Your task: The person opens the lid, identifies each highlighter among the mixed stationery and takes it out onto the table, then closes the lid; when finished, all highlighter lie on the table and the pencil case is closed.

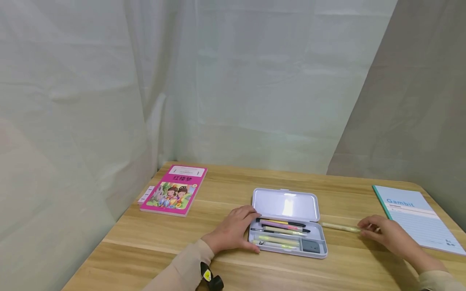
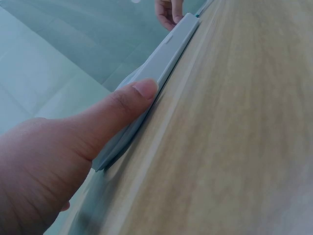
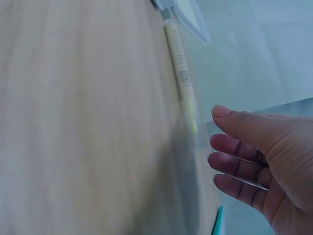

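Observation:
A white pencil case lies with its lid raised on the table, with several pens and a dark grey eraser in its compartments. My left hand holds the case at its left end, fingers near the hinge side and thumb against the front wall. To the right of the case lies a cream highlighter with a clear cap. My right hand is at the capped end, fingers loosely bent; the right wrist view shows a gap between them and the highlighter.
A pink illustrated book lies at the left on the wooden table, a white labelled item partly under it. At the right is a light blue notebook with a green spine. Pale curtains hang behind the table.

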Demonstrator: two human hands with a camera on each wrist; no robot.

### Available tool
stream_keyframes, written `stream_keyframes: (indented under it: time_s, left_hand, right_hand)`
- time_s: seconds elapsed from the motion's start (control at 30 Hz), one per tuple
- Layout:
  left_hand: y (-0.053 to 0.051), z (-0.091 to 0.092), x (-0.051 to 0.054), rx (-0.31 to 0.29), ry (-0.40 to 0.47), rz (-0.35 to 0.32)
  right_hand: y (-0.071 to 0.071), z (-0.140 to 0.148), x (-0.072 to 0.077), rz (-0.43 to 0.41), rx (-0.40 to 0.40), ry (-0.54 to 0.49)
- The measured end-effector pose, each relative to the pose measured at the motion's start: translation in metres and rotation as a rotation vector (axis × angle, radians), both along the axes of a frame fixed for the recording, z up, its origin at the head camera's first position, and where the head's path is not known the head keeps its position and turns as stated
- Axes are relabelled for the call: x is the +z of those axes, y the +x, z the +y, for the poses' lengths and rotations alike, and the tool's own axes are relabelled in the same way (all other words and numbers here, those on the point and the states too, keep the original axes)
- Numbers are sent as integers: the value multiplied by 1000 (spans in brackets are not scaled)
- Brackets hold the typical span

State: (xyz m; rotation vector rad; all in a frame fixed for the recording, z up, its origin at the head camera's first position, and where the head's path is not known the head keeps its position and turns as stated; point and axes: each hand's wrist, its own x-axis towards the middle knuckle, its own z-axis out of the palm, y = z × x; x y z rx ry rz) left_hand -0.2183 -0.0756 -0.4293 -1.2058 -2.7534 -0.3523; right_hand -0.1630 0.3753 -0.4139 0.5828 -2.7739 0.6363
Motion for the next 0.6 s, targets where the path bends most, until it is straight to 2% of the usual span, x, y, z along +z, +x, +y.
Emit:
stream_keyframes:
  time_s: [0.13,0.3,0.6]
  left_hand:
    - [0,0,0,5,1,-16]
    - [0,1,0,6,7,-22]
    - [-1,1,-1,10,12,-23]
  right_hand:
    - [1,-4,11,5,-19,3]
    - [-1,-12,32,-31,-42,35]
    - [-5,-36,66,-31,-36,104]
